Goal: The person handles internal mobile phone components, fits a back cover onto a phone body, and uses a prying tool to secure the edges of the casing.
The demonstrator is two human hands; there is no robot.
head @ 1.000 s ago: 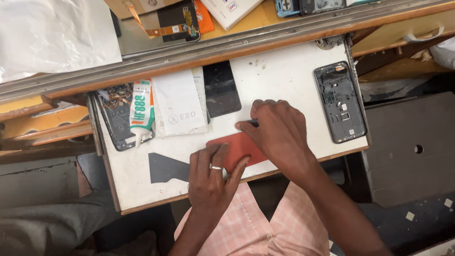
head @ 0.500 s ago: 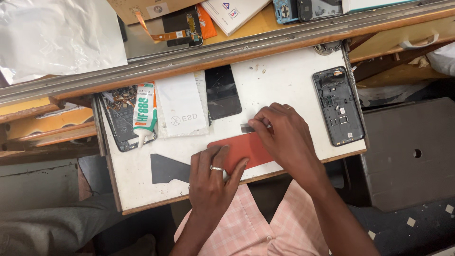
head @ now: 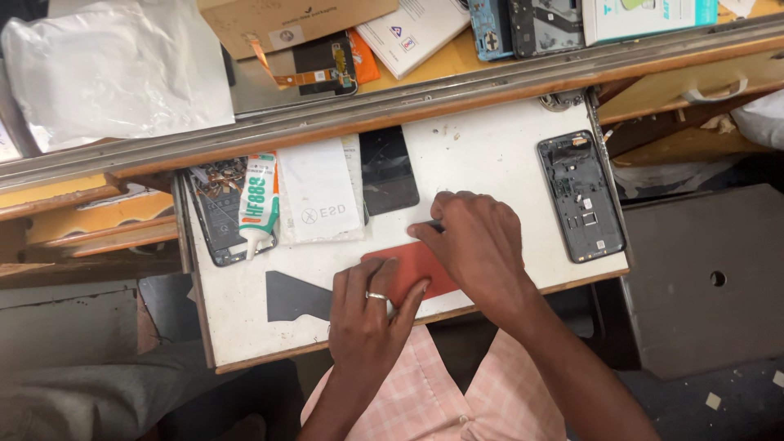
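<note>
Pressing red phone (head: 412,269) — under both hands' fingers (head: 400,298)

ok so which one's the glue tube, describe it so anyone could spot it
Start at the white work board in the middle. Near its left edge an opened phone lies with its insides showing, and the glue tube rests on top of it. It is the only white tube with green and orange print, nozzle pointing toward the person.

1. Glue tube (head: 260,206), white with green and orange label; at 9 o'clock on the white board.
2. White flat pouch (head: 318,189), just right of the tube.
3. Dark screen panel (head: 389,170), 12 o'clock.
4. Brown cardboard box (head: 286,18), 11 o'clock, shelf.
5. White-and-teal box (head: 649,18), 1 o'clock.
6. Clear plastic bag (head: 114,73), 10 o'clock.
</note>
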